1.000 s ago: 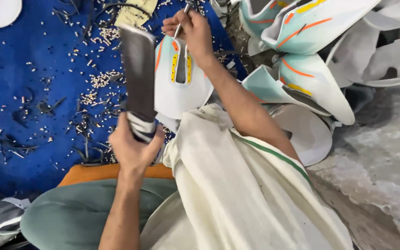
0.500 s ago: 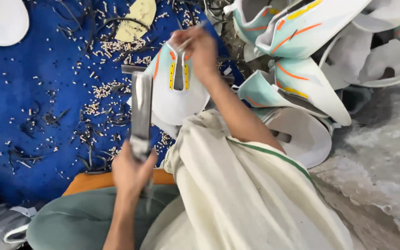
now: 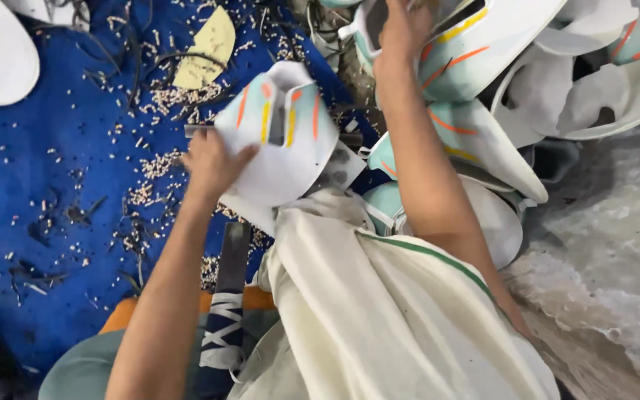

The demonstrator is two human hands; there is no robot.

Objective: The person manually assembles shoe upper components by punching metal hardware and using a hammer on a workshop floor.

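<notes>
Head view: you've put the flat tool (image 3: 225,296) down on your lap, and your left hand (image 3: 212,159) now clamps the white shoe upper (image 3: 283,141) over the blue mat (image 3: 53,222). Your right hand (image 3: 401,30) has reached far into the pile of uppers (image 3: 498,44), fingers closing on one.

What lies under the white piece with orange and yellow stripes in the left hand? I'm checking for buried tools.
Under the striped white piece, blue mat strewn with small pale bits shows around it. The left hand grips its edge. Whatever lies directly beneath is covered.

Shoe upper (image 3: 283,141) left — pile (image 3: 498,67) right
</notes>
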